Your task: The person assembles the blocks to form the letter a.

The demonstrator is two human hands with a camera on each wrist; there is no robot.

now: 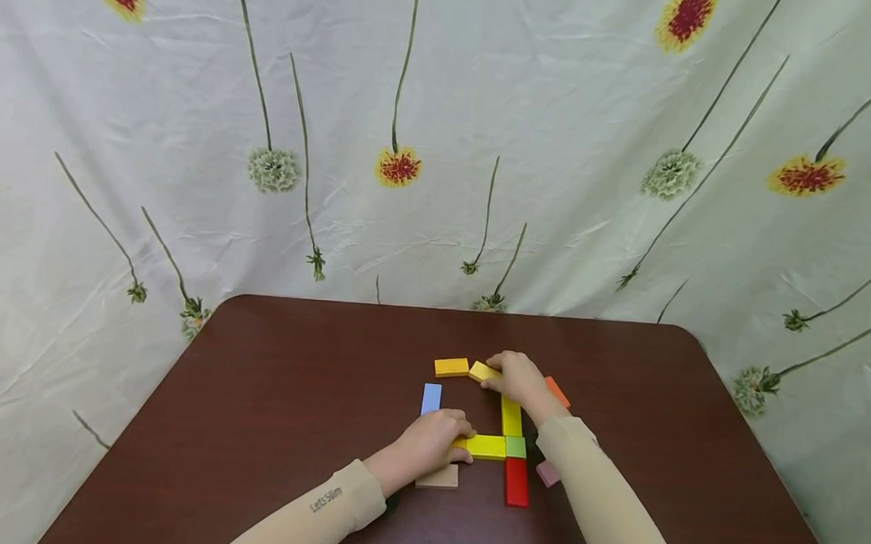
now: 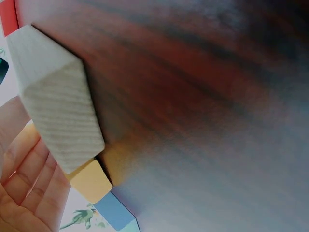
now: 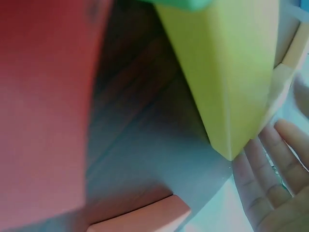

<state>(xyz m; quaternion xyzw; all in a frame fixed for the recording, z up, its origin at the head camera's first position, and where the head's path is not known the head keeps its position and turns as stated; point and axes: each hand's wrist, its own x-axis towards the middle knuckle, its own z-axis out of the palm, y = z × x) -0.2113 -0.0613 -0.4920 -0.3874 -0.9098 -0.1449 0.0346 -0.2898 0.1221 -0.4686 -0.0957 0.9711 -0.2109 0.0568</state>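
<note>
In the head view my left hand (image 1: 433, 444) holds an orange-yellow block (image 1: 460, 443) between thumb and fingers, at the left end of a yellow block (image 1: 485, 447). Much of that held block is covered by the hand; its end (image 2: 91, 181) shows in the left wrist view. Farther back, my right hand (image 1: 521, 381) pinches a light yellow block (image 1: 481, 372), which lies slanted beside a flat amber block (image 1: 451, 368). Below the right hand, an upright yellow strip (image 1: 511, 417) runs down to a green block (image 1: 516, 447), with a red block (image 1: 517, 483) under it.
A blue block (image 1: 431, 397) lies just beyond the left hand, and a beige block (image 1: 437, 476) on its near side. Right of the right forearm are an orange block (image 1: 557, 391) and a pink block (image 1: 547, 473). A floral cloth (image 1: 569, 149) hangs behind the dark table (image 1: 295, 379).
</note>
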